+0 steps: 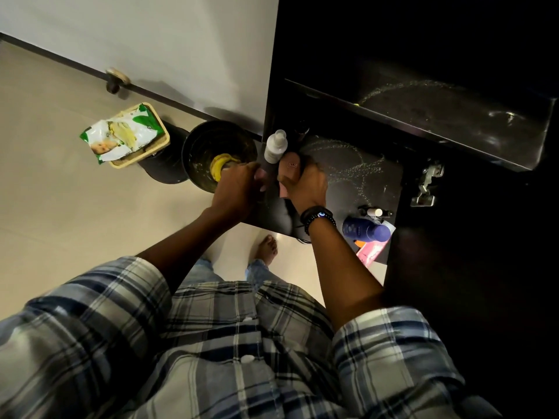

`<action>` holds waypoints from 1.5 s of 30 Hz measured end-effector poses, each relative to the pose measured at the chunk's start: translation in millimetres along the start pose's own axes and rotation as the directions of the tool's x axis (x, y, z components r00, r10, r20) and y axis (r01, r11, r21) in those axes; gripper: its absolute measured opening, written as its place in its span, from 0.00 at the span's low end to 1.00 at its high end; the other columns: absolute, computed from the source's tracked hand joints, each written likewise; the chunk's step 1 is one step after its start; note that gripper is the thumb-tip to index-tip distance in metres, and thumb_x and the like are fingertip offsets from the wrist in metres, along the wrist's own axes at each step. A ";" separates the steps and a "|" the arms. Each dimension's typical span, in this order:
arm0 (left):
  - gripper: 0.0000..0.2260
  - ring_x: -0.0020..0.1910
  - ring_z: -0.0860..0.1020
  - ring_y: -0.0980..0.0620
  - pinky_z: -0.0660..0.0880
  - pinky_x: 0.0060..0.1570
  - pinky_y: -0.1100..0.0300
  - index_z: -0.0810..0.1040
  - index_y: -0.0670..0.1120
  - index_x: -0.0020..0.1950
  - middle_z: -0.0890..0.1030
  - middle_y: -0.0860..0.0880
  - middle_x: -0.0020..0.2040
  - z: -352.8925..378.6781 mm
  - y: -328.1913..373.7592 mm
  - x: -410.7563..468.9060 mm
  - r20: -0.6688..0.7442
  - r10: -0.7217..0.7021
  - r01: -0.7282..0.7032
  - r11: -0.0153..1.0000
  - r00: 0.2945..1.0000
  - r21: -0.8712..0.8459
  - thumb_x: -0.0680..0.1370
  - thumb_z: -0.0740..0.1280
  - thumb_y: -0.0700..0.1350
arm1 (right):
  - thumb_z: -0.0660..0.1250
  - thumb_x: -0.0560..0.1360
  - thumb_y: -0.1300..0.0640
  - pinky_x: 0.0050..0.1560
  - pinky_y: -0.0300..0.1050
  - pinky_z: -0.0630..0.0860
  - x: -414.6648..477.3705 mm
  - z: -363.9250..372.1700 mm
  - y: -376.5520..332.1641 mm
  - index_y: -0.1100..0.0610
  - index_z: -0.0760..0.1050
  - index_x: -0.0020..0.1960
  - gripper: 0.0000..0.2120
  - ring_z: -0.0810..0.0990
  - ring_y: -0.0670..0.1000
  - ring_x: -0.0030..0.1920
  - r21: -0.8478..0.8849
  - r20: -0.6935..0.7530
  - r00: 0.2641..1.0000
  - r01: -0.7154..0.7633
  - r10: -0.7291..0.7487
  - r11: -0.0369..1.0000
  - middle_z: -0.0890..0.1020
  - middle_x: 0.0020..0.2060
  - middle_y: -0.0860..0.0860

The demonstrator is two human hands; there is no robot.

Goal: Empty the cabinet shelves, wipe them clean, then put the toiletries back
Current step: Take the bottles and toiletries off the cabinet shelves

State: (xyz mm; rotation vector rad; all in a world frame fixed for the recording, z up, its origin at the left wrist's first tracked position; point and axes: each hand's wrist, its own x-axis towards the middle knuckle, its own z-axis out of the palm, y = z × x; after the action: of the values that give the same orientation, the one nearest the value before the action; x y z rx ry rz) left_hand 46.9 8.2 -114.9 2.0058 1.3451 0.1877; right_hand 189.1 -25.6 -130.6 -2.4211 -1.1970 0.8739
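I look down into a dark cabinet. My left hand [239, 189] grips a yellow-capped bottle [222, 167] at the left front corner of the lower shelf [378, 176]. My right hand [305, 186] is curled round a pinkish bottle [292, 167] next to it. A white bottle [276, 146] rises between my hands, and a dark bottle [302, 131] stands just behind. A blue bottle [366, 229], a small white-tipped tube [375, 212] and a pink packet [370, 252] lie at the shelf's right front. The shelf shows wet wipe streaks.
The upper shelf [453, 110] is bare with streak marks. A metal door hinge [426, 182] hangs at the right. On the floor at left stand a black bin [196, 146] and a woven basket [160, 140] holding a green-white packet [121, 134]. My bare foot [267, 246] is below.
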 end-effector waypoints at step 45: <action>0.22 0.48 0.79 0.45 0.79 0.44 0.52 0.69 0.41 0.64 0.76 0.42 0.59 11.4 -31.3 -47.6 0.018 -0.095 0.096 0.991 0.995 -0.090 0.73 0.71 0.42 | 0.72 0.72 0.59 0.56 0.45 0.76 -73.5 -23.1 -16.3 0.58 0.73 0.62 0.20 0.79 0.56 0.55 -0.072 0.182 0.908 0.395 -0.377 0.916 0.80 0.56 0.56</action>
State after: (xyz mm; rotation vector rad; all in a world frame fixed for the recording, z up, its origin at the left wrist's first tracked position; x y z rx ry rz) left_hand 7.3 -31.3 -130.7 1.8596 1.3956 0.1875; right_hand 159.6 -74.2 -76.1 -2.1027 -1.7514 0.9134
